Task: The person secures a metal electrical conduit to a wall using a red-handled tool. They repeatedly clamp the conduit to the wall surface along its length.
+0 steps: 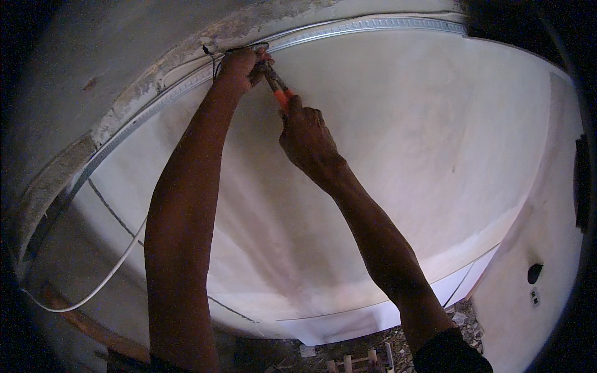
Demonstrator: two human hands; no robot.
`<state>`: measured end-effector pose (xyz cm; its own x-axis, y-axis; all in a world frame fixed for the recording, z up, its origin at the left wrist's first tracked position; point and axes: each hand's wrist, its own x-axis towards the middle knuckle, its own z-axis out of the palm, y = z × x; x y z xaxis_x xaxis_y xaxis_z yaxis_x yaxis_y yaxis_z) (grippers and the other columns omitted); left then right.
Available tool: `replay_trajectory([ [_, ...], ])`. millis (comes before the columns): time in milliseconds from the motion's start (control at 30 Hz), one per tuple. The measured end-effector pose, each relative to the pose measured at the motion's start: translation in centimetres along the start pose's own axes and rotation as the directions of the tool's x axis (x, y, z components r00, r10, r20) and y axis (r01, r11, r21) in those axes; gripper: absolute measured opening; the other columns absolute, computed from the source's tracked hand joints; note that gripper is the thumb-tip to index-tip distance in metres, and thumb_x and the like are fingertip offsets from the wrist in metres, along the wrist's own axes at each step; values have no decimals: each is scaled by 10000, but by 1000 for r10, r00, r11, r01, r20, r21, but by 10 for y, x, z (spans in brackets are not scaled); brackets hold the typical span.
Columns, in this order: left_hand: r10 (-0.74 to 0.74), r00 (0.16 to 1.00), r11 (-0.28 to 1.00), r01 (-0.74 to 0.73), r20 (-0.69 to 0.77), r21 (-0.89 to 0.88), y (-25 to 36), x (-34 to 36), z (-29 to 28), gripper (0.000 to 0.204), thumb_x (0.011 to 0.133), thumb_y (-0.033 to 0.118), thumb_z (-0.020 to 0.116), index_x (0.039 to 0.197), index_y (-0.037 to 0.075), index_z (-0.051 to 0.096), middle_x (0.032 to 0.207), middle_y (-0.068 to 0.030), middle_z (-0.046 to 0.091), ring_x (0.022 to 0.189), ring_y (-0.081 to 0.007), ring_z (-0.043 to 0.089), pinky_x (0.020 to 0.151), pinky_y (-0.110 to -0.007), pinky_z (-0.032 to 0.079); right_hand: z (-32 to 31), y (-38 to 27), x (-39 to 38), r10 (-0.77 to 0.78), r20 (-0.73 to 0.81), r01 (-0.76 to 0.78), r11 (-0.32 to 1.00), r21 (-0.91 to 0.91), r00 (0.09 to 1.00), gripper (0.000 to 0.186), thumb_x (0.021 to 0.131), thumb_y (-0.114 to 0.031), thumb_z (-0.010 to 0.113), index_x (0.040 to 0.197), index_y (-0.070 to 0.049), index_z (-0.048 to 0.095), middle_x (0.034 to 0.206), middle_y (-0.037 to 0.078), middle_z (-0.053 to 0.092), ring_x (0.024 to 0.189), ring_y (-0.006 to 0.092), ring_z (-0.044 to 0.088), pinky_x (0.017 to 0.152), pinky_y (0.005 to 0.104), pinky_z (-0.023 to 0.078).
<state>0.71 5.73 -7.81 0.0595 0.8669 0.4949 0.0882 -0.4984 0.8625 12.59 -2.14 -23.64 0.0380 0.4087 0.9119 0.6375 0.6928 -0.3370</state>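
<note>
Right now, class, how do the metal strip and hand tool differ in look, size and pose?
The metal strip is long and silvery; the hand tool is short with orange grips. The strip borders the pale wall; the tool slants in the right hand. Both are near the left hand.

A big, pale wall with brown smudges takes up most of the view. A white board sits low down by it. On the right, another wall has a white socket below a round black spot. Rubble and wood pieces cover the floor. The light is dim.
</note>
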Motion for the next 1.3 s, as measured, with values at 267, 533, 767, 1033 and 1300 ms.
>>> replay_trajectory([
  [267,7,999,997,-4,-39,83,3,-1,10,109,902,161,545,886,72,605,770,-46,648,685,-183,648,561,-325,534,-14,-41,-17,60,-68,-80,931,-355,996,231,909,-84,474,1075,59,400,845,288,588,769,437,607,677,535,505],
  [533,48,992,995,-57,116,76,-1,3,-4,57,868,124,605,899,76,610,789,-52,643,687,-171,638,564,-320,537,-23,-31,-3,277,466,-532,592,606,840,315,904,-249,569,1016,28,469,907,204,568,805,309,601,642,460,548],
  [767,-2,993,996,13,120,-89,-1,4,-4,66,861,92,607,918,63,592,764,-55,638,665,-177,635,537,-315,534,-13,-37,-9,309,273,-401,816,416,911,326,893,-261,598,992,22,472,851,201,574,735,297,586,595,500,504],
  [1033,-34,999,999,32,-36,-34,10,-27,17,48,860,48,597,901,49,572,738,-62,620,671,-181,628,553,-303,542,-18,-35,-14,335,361,-489,669,560,870,275,935,-252,535,1036,-12,449,749,118,562,714,264,588,627,447,511],
  [1300,35,983,980,2,182,-197,-7,10,-9,77,857,59,606,927,44,580,778,-79,615,688,-208,618,599,-340,537,-22,-50,-17,229,578,-587,-36,809,783,259,957,-268,503,1081,-45,453,773,80,548,782,246,585,648,424,514],
])
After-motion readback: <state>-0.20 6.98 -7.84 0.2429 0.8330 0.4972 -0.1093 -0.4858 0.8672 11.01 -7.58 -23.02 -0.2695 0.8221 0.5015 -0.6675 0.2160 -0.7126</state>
